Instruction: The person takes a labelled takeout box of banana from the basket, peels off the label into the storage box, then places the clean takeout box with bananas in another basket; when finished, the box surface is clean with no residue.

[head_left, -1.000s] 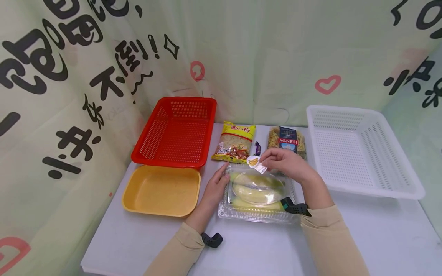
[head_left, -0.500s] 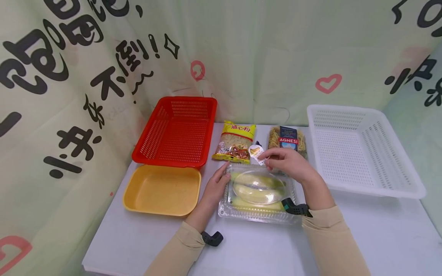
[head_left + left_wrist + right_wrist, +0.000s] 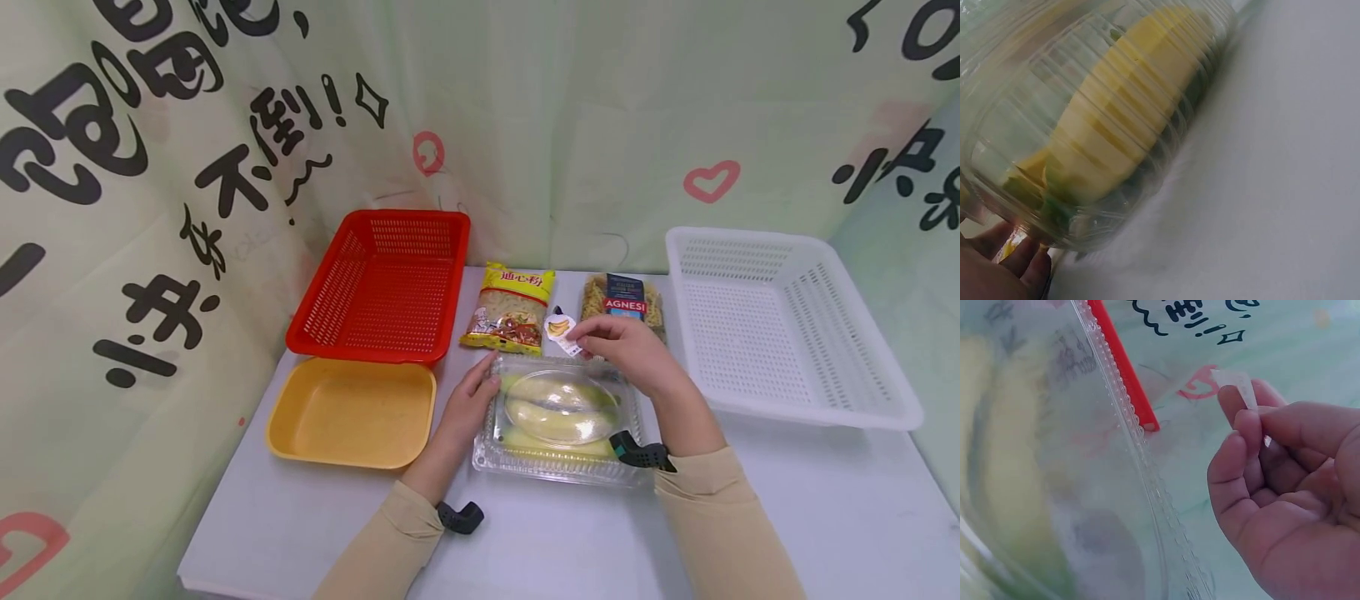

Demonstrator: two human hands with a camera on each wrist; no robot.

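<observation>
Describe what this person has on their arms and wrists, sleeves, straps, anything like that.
Both arms wear long beige sleeves reaching the wrists. The left hand and right hand are bare: no gloves or rings visible. A small black mount sits under the left wrist; a black and teal mount sits at the right wrist.

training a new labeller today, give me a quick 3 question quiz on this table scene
1. True or false: the right hand pinches a small banana sticker above the clear box.
2. Which container lies nearest the left hand? A) white basket B) yellow tray C) red basket
3. Fill in: the clear box holds ____.

Key
1. True; the right wrist view shows thumb and fingers closed on the paper.
2. B; the yellow tray lies just to the hand's left, the red basket behind it.
3. Bananas, seen through the lid, while the left hand rests against the box's left edge.
</observation>
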